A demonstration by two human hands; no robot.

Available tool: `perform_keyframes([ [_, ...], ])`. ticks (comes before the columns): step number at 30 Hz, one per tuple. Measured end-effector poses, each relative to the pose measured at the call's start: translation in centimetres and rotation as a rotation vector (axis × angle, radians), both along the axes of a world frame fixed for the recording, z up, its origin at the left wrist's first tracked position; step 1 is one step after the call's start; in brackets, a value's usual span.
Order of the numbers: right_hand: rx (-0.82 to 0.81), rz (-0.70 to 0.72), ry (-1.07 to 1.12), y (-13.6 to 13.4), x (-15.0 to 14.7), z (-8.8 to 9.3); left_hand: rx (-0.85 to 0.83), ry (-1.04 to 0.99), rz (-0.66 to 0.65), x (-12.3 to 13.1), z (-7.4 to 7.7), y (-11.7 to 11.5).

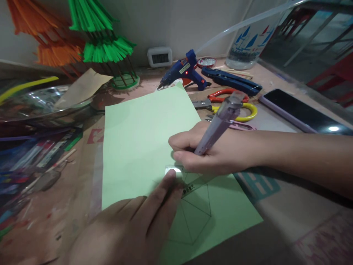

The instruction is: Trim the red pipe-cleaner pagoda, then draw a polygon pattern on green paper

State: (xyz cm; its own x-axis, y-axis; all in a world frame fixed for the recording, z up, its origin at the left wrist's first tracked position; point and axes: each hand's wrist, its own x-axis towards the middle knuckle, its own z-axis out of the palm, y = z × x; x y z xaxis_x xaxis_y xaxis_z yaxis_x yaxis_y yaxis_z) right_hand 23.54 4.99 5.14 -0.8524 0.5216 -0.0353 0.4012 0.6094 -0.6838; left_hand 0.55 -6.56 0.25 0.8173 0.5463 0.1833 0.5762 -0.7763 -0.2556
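Note:
A sheet of light green paper (pixel 143 132) lies at a slant in front of me, with a many-sided figure of thin dark lines, divided into triangles, drawn on its lower part. My left hand (pixel 138 217) presses a small clear ruler (pixel 189 189) against the sheet, the index fingertip at its upper end; the hand hides much of the ruler. Closed around a pale purple pen (pixel 216 127), my right hand (pixel 212 151) rests on the paper just above the ruler. The fingers hide the pen's tip.
Behind the paper lie a blue glue gun (pixel 183 70) with a lit red light, a blue cutter (pixel 231 80), and red-and-yellow-handled tools (pixel 249 112). A phone (pixel 298 110) is at right, a metal bowl (pixel 46 103) at left. Green (pixel 107 48) and orange (pixel 55 55) fringed crafts stand behind.

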Motion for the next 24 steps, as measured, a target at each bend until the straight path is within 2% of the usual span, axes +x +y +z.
perform_keyframes([
  [7,-0.031,0.012,-0.003,0.0,0.1,0.2,-0.037,-0.071,-0.024,0.4,0.1,0.5],
  [11,-0.097,-0.025,0.1,0.4,0.3,-0.4,-0.052,-0.083,-0.013,-0.1,-0.1,0.0],
  [15,-0.316,-0.208,0.311,1.0,0.2,-1.5,-0.023,-0.015,-0.046,-0.6,0.0,-0.6],
  [17,-0.453,-0.276,0.363,1.2,0.0,-2.0,-0.007,-0.035,-0.06,-0.5,0.3,-0.7],
  [19,-0.509,-0.305,0.374,1.4,-0.1,-2.2,0.001,-0.089,-0.063,-0.4,0.4,-0.7],
  [21,-0.439,-0.294,0.41,1.7,0.1,-1.7,-0.014,-0.123,-0.034,-0.3,0.3,-0.5],
  [24,-0.205,-0.297,0.461,2.5,1.1,0.5,-0.012,-0.14,-0.007,-0.6,-0.2,0.0],
])
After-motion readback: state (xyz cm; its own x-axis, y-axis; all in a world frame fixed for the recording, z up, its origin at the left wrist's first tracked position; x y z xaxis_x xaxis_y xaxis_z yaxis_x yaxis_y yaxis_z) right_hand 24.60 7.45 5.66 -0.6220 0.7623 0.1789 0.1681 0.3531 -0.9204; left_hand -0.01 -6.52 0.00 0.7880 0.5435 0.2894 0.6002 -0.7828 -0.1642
